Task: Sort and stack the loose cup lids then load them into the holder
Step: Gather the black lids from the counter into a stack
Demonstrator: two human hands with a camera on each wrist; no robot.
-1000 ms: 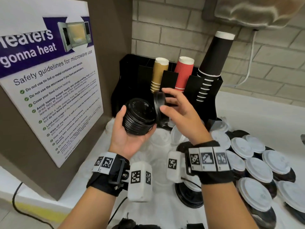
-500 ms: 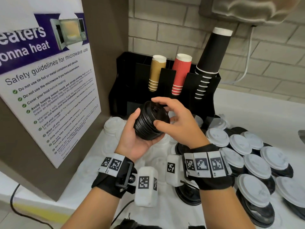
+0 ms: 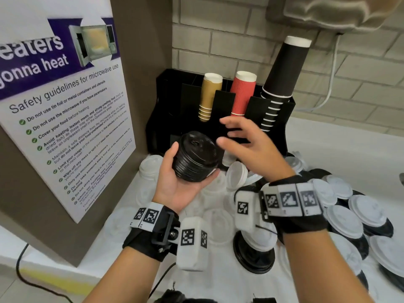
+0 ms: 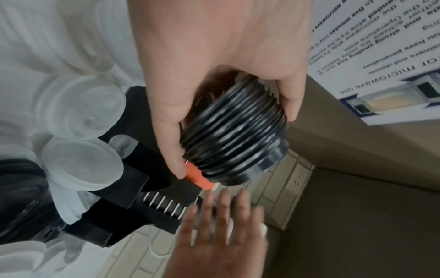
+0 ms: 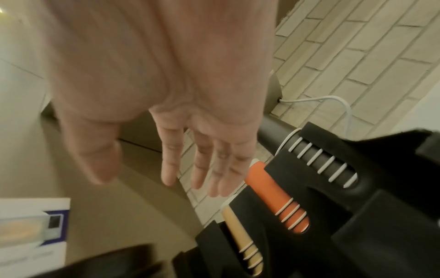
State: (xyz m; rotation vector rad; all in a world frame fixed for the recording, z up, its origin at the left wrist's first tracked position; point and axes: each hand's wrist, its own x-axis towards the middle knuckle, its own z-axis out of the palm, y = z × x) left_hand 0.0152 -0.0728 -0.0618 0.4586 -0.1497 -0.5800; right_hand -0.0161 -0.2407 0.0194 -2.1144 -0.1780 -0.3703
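The stack of black lids [image 3: 196, 157] lies in the left hand [image 3: 179, 184], fingers curled around its ribbed side, in front of the holder [image 3: 166, 110]. It looks light but slippery; better to grip around the rims. The right hand [image 3: 251, 147], at 3 o'clock, is spread and empty. The poster [image 3: 65, 119] reads "Safety guidelines for microwave use".

White counter [image 3: 341, 149] with black cup holder [image 3: 166, 101], scattered white lids [image 3: 343, 219], apparently black ones beneath.

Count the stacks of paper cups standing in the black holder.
3. The tan cup stack stands leftmost, the red cup stack in the middle, the tall black cup stack rightmost. The holder has further slots at left; their insides are partly hidden.
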